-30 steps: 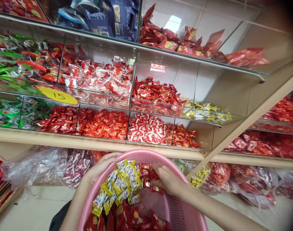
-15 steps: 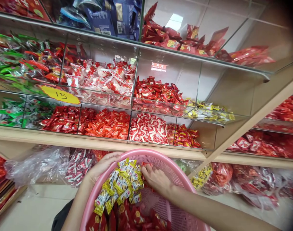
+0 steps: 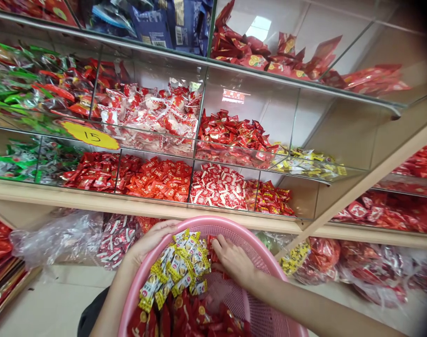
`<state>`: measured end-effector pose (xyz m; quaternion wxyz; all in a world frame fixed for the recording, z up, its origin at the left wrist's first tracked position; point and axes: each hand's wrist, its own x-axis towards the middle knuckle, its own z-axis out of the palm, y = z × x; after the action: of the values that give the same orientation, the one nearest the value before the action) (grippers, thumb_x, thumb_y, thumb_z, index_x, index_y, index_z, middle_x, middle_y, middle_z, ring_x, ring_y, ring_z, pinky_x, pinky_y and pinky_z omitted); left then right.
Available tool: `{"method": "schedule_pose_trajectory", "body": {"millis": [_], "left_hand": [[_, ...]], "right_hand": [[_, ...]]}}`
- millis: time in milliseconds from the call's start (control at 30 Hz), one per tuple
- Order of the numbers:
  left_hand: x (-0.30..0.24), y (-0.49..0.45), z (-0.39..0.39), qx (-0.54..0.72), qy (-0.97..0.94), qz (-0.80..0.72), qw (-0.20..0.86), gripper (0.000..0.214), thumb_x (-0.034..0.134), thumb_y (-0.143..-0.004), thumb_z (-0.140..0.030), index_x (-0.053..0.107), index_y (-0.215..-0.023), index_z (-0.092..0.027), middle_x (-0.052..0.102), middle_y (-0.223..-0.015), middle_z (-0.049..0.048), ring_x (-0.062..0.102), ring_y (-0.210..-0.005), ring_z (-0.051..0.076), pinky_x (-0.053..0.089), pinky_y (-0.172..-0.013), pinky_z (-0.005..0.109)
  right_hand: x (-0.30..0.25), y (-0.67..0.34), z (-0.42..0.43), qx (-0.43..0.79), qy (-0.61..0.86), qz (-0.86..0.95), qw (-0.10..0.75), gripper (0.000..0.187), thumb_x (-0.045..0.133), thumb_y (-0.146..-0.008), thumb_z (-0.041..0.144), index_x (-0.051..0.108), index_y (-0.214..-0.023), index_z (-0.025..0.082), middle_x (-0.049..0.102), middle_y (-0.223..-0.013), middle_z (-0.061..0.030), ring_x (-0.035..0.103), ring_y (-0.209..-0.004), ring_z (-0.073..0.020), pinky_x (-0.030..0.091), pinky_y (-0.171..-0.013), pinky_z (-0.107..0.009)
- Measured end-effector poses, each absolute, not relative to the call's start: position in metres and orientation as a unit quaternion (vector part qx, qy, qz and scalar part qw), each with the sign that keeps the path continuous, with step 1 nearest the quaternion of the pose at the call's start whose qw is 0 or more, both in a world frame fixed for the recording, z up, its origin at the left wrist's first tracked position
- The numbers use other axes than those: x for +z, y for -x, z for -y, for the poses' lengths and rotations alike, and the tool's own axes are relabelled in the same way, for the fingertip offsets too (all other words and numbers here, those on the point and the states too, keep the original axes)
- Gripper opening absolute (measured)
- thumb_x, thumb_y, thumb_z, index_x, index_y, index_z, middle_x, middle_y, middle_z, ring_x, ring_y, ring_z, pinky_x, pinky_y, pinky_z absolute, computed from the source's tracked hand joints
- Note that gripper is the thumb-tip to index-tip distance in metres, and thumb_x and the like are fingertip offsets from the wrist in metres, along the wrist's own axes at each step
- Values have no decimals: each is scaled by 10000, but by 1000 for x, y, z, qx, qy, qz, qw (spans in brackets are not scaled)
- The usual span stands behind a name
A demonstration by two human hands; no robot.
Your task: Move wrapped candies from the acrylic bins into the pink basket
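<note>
My left hand (image 3: 155,241) grips the left rim of a pink plastic basket (image 3: 269,267), its fingers lying along the edge. Inside the basket, my right hand (image 3: 232,260) reaches down with curled fingers at some red-wrapped candies (image 3: 211,248). Its fingertips are partly hidden, so how many candies they hold does not show. Yellow-and-white wrapped candies (image 3: 181,267) are heaped on the basket's left side, just left of my right hand. Larger red packets with orange fruit pictures (image 3: 202,316) lie nearer to me.
Ahead stand glass-fronted shelves with red candies (image 3: 164,180), green-wrapped sweets (image 3: 13,161) and blue packets (image 3: 152,25). A yellow price tag (image 3: 90,135) reads 15. Below the wooden ledge (image 3: 94,202) sit clear plastic bags (image 3: 62,238) and bagged candies (image 3: 322,257).
My right hand has shifted slightly right within the basket, its fingers a little looser at the red candies. My left hand keeps its place on the rim. The view has moved slightly.
</note>
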<state>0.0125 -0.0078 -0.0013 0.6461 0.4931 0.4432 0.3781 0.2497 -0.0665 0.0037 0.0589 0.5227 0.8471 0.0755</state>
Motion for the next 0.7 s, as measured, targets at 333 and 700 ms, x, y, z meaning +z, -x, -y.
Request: {"method": "schedule_pose_trajectory", "body": {"millis": [333,700], "left_hand": [[4,-12,11,381,-478,-481,629,301,647,-623,-307,647,-900,-190,620,-1033,36,514,-1031,224,434,-800,241],[1,-14,9,383,-501,-450,632,335,633,-640,-344,639,-933,-182,614,-1040,48,537,-985,213,406,-847,253]], "right_hand": [[13,-252,65,20,-552,-833,22,257,568,-763,269,410,-945,178,509,-964,-49,572,-766,-174,390,-521,-235],[29,-273,55,40,-534,-839,97,218,530,-785,296,472,-936,150,574,-918,-88,597,-750,-199,419,-591,-278]]}}
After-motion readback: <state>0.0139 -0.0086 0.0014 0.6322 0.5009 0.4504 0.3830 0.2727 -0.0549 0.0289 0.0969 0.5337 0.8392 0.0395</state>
